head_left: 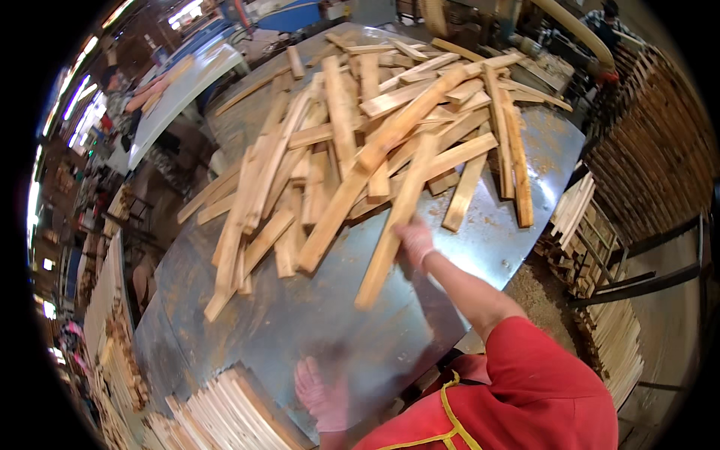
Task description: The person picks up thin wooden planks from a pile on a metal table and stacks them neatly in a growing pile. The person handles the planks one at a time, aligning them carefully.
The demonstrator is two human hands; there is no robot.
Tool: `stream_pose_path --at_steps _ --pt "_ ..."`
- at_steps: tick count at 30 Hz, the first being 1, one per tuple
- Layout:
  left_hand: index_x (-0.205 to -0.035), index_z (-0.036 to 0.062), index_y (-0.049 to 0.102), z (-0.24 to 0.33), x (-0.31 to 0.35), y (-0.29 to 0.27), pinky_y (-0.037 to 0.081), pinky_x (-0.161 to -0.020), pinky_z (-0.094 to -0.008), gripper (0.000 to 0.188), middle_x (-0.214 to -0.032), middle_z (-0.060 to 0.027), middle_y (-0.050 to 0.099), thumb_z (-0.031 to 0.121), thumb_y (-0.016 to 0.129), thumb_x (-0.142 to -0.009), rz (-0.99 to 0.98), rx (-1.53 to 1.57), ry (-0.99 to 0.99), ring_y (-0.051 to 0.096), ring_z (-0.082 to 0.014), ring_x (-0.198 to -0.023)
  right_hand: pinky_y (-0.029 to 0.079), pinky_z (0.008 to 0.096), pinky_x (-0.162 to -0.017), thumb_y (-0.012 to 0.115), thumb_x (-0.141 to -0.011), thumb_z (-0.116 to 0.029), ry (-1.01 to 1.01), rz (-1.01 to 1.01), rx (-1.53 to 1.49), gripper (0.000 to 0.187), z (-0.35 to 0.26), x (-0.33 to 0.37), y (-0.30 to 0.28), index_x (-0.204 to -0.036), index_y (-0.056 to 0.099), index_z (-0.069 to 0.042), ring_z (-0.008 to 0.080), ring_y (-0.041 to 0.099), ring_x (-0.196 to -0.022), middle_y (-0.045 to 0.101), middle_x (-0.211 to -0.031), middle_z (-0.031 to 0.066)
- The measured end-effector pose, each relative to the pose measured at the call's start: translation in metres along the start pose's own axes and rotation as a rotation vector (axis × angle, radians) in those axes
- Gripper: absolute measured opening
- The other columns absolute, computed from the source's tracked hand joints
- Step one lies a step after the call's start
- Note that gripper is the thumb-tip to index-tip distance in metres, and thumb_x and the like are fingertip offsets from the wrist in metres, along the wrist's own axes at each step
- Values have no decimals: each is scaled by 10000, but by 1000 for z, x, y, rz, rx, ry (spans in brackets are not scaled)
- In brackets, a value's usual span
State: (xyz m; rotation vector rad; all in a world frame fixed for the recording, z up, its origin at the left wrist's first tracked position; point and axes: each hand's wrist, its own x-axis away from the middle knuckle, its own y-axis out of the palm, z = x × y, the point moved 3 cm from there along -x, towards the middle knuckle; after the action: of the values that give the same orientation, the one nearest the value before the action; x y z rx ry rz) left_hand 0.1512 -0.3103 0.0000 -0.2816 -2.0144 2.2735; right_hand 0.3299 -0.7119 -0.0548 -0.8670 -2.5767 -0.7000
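My right hand (415, 240), in a pale pink glove, closes on the edge of a long wooden board (379, 264) at the near side of a loose pile of boards. The board slants over the metal table (300, 322), its near end toward me and its far part over other boards. The pile of wooden boards (341, 127) lies crisscrossed across the far half of the table. Near the table's front edge is my left hand (320, 394), also gloved, open with fingers stretched and holding nothing. Just left of it stands a row of stacked wooden strips (232, 412).
Stacked boards (649, 127) rise at the right, with a dark metal frame (645, 285) and more timber (611, 345) below. A light-topped table (184, 94) with a person (124, 97) beside it is at the far left. Another person (604, 26) is at the far right.
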Motion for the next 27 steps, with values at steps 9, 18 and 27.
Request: stream_pose_path --at_steps 9,18,27 --pt "-1596 50 327 129 -56 34 502 -991 -516 1164 -1326 -190 594 565 875 -708 -528 -28 -11 631 -386 -1164 441 446 -1133 761 -853 -249 -549 571 971 708 -122 -9 -175 -1463 521 18 391 557 -1329 608 -1389 244" --pt "-1568 16 393 147 -43 52 551 -896 -440 993 -1244 -170 646 366 863 -766 -456 4 250 679 -337 -1066 614 417 -656 737 -825 -26 -151 382 130 637 -114 -12 -263 -1393 451 5 276 715 -834 674 -950 153" --pt "-1467 13 547 50 40 -58 511 -964 -336 578 -1190 -120 689 153 676 -921 -573 1335 -317 645 -190 -1078 504 313 -1025 753 -843 -57 171 -563 -88 880 68 230 -58 -1616 333 -41 172 611 -1154 621 -1291 64"
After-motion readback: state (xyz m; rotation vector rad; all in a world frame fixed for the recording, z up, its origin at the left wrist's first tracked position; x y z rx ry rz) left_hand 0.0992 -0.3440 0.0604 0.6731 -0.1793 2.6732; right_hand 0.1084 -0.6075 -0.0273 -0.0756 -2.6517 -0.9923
